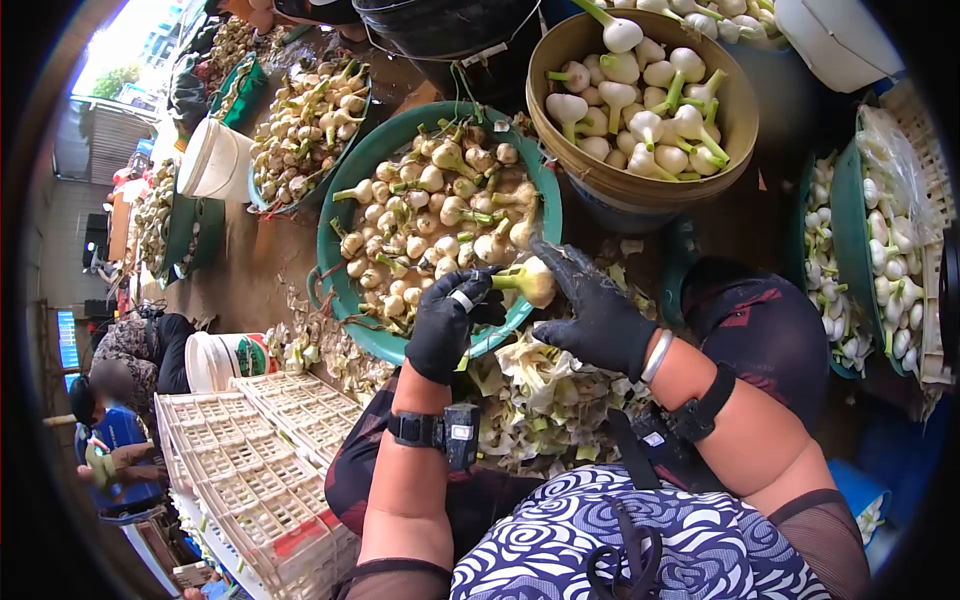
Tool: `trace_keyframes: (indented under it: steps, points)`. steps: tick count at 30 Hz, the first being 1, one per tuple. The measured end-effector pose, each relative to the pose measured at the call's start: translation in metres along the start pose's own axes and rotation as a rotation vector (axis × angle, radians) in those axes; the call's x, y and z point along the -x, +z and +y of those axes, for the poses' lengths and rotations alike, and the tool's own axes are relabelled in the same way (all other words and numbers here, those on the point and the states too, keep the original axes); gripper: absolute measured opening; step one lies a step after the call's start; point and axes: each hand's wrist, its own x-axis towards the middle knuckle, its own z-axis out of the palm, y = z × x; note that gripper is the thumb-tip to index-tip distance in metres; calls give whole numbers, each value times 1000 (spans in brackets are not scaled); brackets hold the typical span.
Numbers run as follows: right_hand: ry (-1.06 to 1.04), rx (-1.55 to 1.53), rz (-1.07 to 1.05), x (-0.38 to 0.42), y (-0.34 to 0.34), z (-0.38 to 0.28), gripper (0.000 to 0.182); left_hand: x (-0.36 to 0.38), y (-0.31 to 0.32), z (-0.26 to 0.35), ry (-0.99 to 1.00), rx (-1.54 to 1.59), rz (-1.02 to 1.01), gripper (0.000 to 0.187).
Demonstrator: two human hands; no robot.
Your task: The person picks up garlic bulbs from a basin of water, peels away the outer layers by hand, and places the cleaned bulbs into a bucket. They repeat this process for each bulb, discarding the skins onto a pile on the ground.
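Both of my hands wear black gloves and meet over the near edge of a green tub (345,325) full of unpeeled garlic bulbs (405,215). My left hand (452,318) is closed around the green stem of one garlic bulb (537,282), which points to the right. On the bulb's right side, my right hand (598,312) has its fingers and thumb spread, with the fingertips at or very near the bulb. Below the hands lies a heap of peeled skins (545,400). A tan bucket (545,125) of cleaned white garlic stands beyond, to the right.
White plastic crates (255,450) stand at the lower left, beside a white bucket (210,362). More garlic tubs (262,190) are at the upper left. Green tubs (858,260) of white bulbs stand at the right. Another person (125,400) sits at the far left.
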Motion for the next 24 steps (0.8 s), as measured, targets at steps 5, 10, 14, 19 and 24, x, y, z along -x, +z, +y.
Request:
trace_keyframes:
  steps: [5,10,14,19,24]
  points:
    - [38,-590,-141,-2,4,-9,66,40,17,-3,144,331,-42,35]
    - [111,-987,-203,4,5,-20,62,49,31,-2,259,269,-11,20]
    - [237,-1032,-200,9,-1,-22,59,51,30,-5,223,197,16,21]
    - [290,-1091,-229,9,-2,-18,53,55,33,-3,186,214,40,24]
    - [257,-1067,-239,8,-3,-18,48,53,30,0,154,210,-43,25]
